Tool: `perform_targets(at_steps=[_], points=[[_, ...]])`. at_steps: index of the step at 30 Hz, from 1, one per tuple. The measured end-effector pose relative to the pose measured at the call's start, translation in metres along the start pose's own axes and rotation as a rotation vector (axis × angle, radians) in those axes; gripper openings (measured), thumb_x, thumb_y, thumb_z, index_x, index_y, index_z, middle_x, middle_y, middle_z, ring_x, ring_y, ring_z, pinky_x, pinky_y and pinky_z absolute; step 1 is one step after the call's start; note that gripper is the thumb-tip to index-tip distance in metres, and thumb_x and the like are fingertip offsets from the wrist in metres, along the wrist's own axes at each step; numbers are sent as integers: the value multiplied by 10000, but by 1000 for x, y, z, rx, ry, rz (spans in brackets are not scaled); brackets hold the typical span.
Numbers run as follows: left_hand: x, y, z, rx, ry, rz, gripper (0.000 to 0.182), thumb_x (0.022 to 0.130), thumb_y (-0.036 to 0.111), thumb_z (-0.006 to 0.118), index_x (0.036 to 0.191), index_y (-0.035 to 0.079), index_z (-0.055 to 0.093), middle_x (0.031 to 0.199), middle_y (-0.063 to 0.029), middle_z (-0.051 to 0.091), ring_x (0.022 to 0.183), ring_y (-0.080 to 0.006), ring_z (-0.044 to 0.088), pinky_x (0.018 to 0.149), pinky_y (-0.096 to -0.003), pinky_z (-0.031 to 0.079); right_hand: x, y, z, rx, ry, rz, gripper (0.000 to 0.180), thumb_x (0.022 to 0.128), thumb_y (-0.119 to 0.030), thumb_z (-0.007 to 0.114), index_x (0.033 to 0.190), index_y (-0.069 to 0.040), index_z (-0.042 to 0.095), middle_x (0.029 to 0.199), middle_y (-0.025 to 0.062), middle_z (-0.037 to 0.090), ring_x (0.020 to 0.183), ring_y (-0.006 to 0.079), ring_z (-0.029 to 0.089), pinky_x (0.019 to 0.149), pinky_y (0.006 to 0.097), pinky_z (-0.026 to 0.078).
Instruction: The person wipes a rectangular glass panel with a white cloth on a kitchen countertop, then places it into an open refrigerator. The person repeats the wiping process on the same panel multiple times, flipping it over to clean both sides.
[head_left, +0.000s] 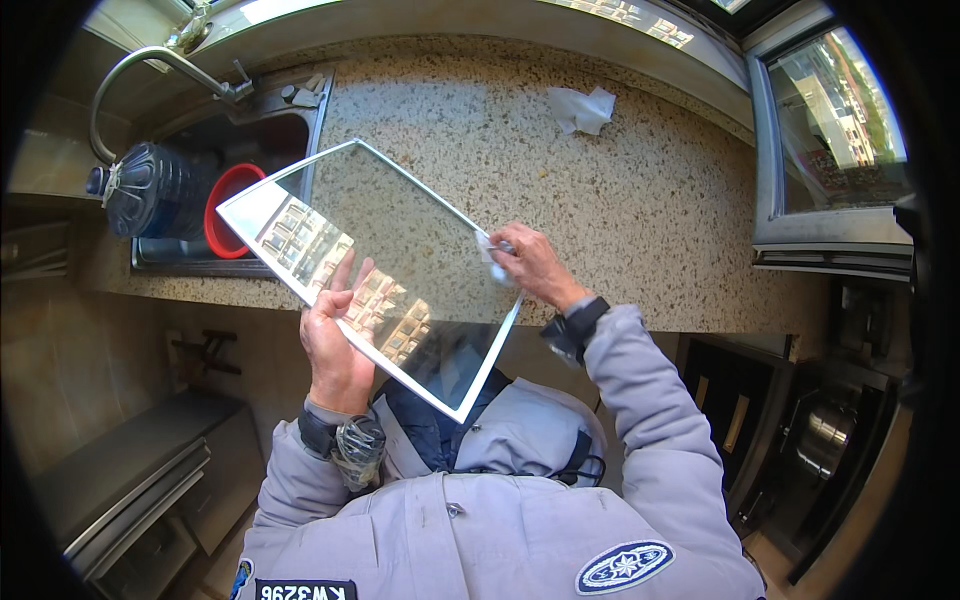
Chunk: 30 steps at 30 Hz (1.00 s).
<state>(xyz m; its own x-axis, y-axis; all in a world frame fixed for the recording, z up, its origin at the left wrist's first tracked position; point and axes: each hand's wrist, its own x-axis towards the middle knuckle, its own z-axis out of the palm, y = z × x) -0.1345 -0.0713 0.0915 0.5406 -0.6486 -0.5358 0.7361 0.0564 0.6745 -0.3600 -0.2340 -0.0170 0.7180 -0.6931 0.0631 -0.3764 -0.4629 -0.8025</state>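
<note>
A rectangular glass panel with a thin white frame (420, 255) is held tilted in front of me, partly over the speckled stone countertop (660, 195). Buildings reflect in its glass. My left hand (337, 337) grips the panel's near left edge, its fingers seen through the glass and the thumb on top. At the far right edge, my right hand (532, 262) pinches a crumpled white tissue (484, 246) against the frame; that hand looks slightly blurred. Both wrists wear dark straps.
Left of the panel is a metal sink (307, 161) with a curved faucet (150, 56), a red plastic basin (214, 217) and a large clear water jug (150, 191) on its side. Another crumpled tissue (581, 111) lies on the counter. An opened window sash (765, 150) juts in at right.
</note>
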Motion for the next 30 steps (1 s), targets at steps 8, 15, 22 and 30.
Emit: perform_targets(at_steps=[8, 15, 22, 30], points=[[4, -2, -7, -13, -3, -3, 745, 851, -13, 396, 1579, -53, 244, 1581, -200, 435, 1482, -393, 389, 1182, -547, 420, -22, -37, 27, -222, -6, 93, 130, 910, -77, 670, 1027, -53, 620, 905, 134, 607, 814, 301, 666, 666, 427, 590], [3, 1, -5, -6, -12, -17, 735, 847, -23, 394, 1572, -33, 269, 1575, -192, 438, 1474, -397, 397, 1155, -547, 446, -28, -140, 24, 302, -231, -381, 241, 825, -26, 725, 1045, -100, 656, 942, 114, 596, 863, 321, 666, 702, 411, 563], [1, 1, -2, 3, -5, 15, 693, 881, -9, 391, 1567, -8, 290, 1559, -191, 454, 1449, -409, 428, 1118, -537, 483, 25, 10, 28, -324, 19, 10, 96, 987, -155, 612, 1011, -64, 634, 961, 139, 626, 817, 333, 690, 659, 428, 598], [4, -1, -8, -39, 37, -4, 511, 1072, 222, 432, 1535, 24, 346, 1540, -190, 474, 1401, -388, 481, 1099, -535, 494, -12, -142, 56, -78, 18, -261, 151, 799, -76, 684, 896, -45, 573, 922, 126, 573, 820, 327, 666, 669, 422, 593]])
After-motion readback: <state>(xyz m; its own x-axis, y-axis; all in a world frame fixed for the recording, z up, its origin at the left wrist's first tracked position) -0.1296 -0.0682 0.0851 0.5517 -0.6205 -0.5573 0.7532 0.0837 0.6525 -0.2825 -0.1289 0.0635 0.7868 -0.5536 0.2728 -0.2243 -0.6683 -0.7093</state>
